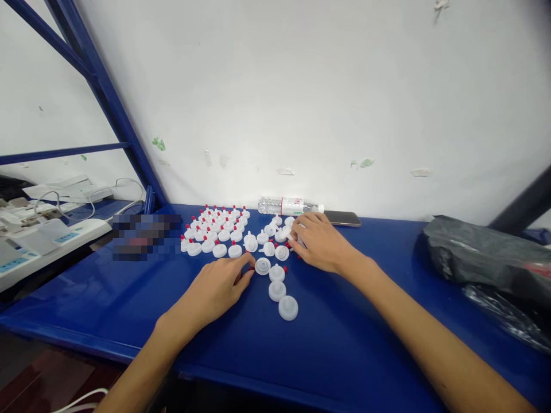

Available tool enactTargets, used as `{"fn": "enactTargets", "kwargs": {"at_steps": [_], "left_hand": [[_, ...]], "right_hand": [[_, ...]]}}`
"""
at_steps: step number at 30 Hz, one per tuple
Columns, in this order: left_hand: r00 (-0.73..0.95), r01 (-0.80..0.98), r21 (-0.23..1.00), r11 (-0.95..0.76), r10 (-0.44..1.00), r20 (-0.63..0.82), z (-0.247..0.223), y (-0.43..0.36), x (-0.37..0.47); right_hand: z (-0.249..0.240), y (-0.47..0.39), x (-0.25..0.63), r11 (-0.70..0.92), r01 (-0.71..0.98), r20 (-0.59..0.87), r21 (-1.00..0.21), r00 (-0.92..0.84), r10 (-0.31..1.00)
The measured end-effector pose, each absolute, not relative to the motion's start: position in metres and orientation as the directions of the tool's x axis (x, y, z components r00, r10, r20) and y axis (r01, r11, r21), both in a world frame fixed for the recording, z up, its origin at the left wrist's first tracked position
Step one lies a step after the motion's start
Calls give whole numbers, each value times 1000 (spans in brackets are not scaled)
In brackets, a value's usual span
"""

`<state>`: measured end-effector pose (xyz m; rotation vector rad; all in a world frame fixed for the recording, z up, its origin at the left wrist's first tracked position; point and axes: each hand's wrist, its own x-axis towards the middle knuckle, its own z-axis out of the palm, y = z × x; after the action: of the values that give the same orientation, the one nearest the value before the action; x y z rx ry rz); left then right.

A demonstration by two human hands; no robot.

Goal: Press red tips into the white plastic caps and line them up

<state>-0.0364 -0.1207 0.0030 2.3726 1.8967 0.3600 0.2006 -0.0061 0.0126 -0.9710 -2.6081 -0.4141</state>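
Observation:
Several white nozzle caps with red tips (pixel 219 250) stand upright in rows at the left centre. My left hand (pixel 226 281) is just right of and in front of them, its thumb and index finger bent toward each other beside a white cap (pixel 262 265); what lies between the fingertips is too small to make out. My right hand (pixel 318 241) reaches over a loose cluster of white caps without red tips, its fingers curled at a cap (pixel 290 221); its grip is partly hidden. Small red tips (pixel 285 269) lie among the loose caps. Nearest me is another white cap (pixel 288 308).
A clear bottle (pixel 293 206) lies along the wall, beside a phone (pixel 342 218). Dark plastic bags (pixel 486 246) rest at the right. Blue metal frame bars (pixel 112 97) rise at the left, with white devices (pixel 51 238) and cables beyond on the blue table (pixel 344 344).

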Motion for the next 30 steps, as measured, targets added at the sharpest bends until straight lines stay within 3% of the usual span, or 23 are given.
{"fn": "enactTargets", "kwargs": {"at_steps": [6, 17, 30], "left_hand": [[199, 950, 216, -225, 971, 133, 2, -120, -37], [212, 949, 208, -236, 969, 131, 1, -119, -38], [203, 953, 204, -226, 971, 128, 3, -120, -37]], "right_hand": [[15, -7, 201, 745, 641, 393, 186, -743, 541], [15, -11, 199, 769, 629, 381, 118, -743, 550], [14, -14, 199, 784, 608, 360, 125, -764, 536]]}}
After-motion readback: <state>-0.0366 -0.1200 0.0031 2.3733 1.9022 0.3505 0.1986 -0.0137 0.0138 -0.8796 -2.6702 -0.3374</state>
